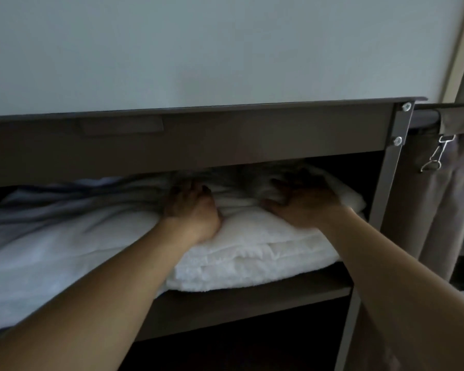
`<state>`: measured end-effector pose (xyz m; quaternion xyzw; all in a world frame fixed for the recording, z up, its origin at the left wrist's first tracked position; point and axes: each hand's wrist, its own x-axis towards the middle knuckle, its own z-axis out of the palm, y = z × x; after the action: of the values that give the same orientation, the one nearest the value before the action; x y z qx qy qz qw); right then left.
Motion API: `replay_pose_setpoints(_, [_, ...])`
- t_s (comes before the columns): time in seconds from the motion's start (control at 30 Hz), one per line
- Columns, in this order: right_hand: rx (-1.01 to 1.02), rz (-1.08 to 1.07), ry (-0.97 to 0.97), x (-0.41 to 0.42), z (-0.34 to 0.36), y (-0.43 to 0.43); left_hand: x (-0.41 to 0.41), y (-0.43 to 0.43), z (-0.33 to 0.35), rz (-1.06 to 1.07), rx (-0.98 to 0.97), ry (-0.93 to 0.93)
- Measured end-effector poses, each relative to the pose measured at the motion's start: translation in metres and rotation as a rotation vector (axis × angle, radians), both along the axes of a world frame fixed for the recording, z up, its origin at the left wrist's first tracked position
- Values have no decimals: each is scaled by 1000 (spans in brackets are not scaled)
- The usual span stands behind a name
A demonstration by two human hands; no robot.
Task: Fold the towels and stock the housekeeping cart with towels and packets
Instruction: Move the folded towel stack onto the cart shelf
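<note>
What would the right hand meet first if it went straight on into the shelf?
The right hand would probably meet the bunched folds of the top towel ahead of its fingertips, below the upper panel. Beyond that it is too dark to judge.

Head view, close, looking down-forward into cart shelf [252, 295].
</note>
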<state>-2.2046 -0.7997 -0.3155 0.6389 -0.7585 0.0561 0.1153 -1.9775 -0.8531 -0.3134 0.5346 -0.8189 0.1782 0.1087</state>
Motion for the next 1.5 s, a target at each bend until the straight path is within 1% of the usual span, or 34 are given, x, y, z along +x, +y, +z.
replay_pose_setpoints(0.03, [14, -3, -1, -3, -5, -1, -2, -10, -5, -8, 44, -16])
replay_pose_setpoints(0.17, [-8, -68, -120, -16, -10, -9, 4, -41, -16, 38, 271, 131])
replay_pose_setpoints(0.3, [12, -99, -351, -17, -14, -14, 0, -38, -16, 77, 417, 230])
replay_pose_setpoints(0.4, [-16, -138, -357, -20, -36, -6, 2, -18, -29, 64, 399, 305])
replay_pose_setpoints(0.47, [-22, -151, -383, -19, -36, -6, 1, -14, -29, 70, 391, 312])
replay_pose_setpoints(0.57, [27, -167, -374, -18, -21, -2, -6, -7, -17, 76, 358, 230])
replay_pose_setpoints(0.67, [8, -162, -221, -5, -13, 5, 3, 6, -9, -18, 228, 102])
replay_pose_setpoints(0.73, [-49, -45, -81, 27, -8, 3, 32, 6, 0, -17, 165, 9])
replay_pose_setpoints(0.77, [-88, 42, -49, 50, -6, 0, 52, 3, 7, -4, 164, 17])
replay_pose_setpoints(0.83, [-89, 223, -66, 96, 0, -11, 95, -7, 19, -12, 247, 84])
replay_pose_setpoints(0.9, [-17, 326, -68, 133, -1, -22, 126, -15, 22, -2, 299, 94])
replay_pose_setpoints(0.97, [58, 325, -109, 149, -12, -33, 138, -19, 7, 45, 368, 124])
replay_pose_setpoints(1.03, [116, 312, -172, 149, -29, -40, 142, -18, -22, 60, 424, 162])
replay_pose_setpoints(1.13, [98, 333, -234, 140, -43, -42, 146, -12, -51, 32, 413, 205])
replay_pose_setpoints(1.2, [121, 335, -228, 140, -42, -45, 148, -15, -49, 55, 414, 213])
replay_pose_setpoints(1.3, [84, 293, -193, 145, -43, -46, 140, -21, -40, 94, 415, 165])
replay_pose_setpoints(1.5, [13, 239, -143, 156, -34, -22, 131, 1, -29, 123, 255, 116])
